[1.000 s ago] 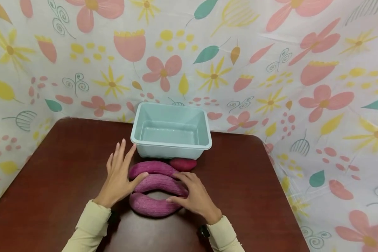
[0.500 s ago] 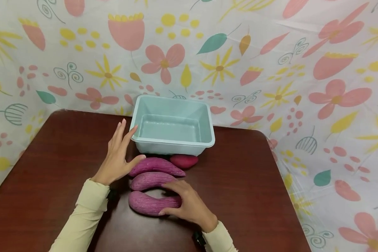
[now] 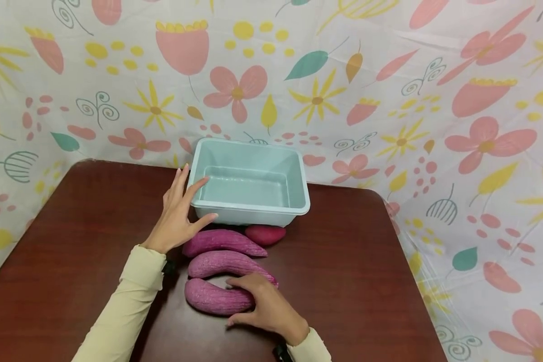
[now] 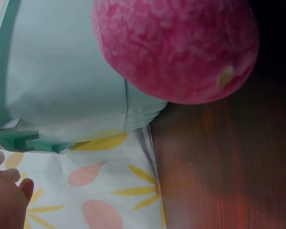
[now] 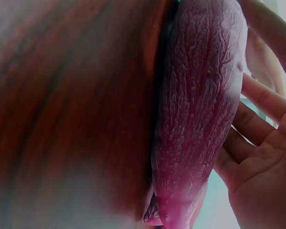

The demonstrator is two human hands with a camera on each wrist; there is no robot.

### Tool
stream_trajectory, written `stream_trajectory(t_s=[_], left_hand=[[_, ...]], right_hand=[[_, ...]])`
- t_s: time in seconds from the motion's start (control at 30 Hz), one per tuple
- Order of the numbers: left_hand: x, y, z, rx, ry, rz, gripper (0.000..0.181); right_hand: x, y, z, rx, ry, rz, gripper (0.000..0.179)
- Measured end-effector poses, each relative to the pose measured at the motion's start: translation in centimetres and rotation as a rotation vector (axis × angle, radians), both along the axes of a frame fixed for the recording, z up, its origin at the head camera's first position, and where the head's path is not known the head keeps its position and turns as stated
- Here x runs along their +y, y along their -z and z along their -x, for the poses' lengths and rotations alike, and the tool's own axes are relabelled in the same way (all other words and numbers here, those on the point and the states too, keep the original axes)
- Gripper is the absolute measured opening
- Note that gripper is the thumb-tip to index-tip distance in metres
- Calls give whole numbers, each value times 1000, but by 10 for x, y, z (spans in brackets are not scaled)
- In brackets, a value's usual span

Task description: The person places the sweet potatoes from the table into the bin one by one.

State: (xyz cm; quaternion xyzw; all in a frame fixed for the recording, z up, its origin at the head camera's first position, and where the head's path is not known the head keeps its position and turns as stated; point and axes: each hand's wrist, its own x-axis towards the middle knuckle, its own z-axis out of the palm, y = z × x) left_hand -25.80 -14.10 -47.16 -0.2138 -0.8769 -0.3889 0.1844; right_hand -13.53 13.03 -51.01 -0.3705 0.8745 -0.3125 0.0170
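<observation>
Three curved purple eggplants lie in a row in the head view: a far eggplant [image 3: 223,242], a middle eggplant [image 3: 226,264] and a near eggplant [image 3: 217,297]. My right hand [image 3: 271,306] arches over the near eggplant's right end, thumb on its near side and fingers on its far side. The right wrist view has this eggplant [image 5: 200,105] filling the middle, with the fingers [image 5: 252,121] behind it. My left hand [image 3: 174,218], fingers spread, reaches over the left rim of a pale blue tub [image 3: 249,207]. Its thumb is by the tub's front wall, above the far eggplant.
A smaller red, oval vegetable [image 3: 265,234] lies against the tub's front. All stand on a dark brown table [image 3: 344,261] with rounded far corners. A flower-printed cloth [image 3: 366,75] hangs behind the table and along its sides.
My right hand has come from across the eggplants toward me, to straddle the near one. My left hand has moved forward to the tub's left rim. The eggplants have hardly shifted.
</observation>
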Motion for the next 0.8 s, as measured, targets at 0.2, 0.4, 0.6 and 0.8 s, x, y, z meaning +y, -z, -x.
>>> stream_trajectory(t_s=[0.2, 0.4, 0.6, 0.8], left_hand=[[2, 5, 2, -28, 3, -4, 63], [7, 9, 2, -54, 32, -54, 44], [11, 10, 4, -86, 33, -116, 26], [9, 10, 3, -89, 21, -150, 15]], right_hand=[[-4, 0, -6, -11, 3, -50, 68], [-5, 3, -9, -21, 20, -52, 58], [-3, 4, -13, 6, 28, -41, 55], [-1, 1, -18, 40, 66, -42, 54]])
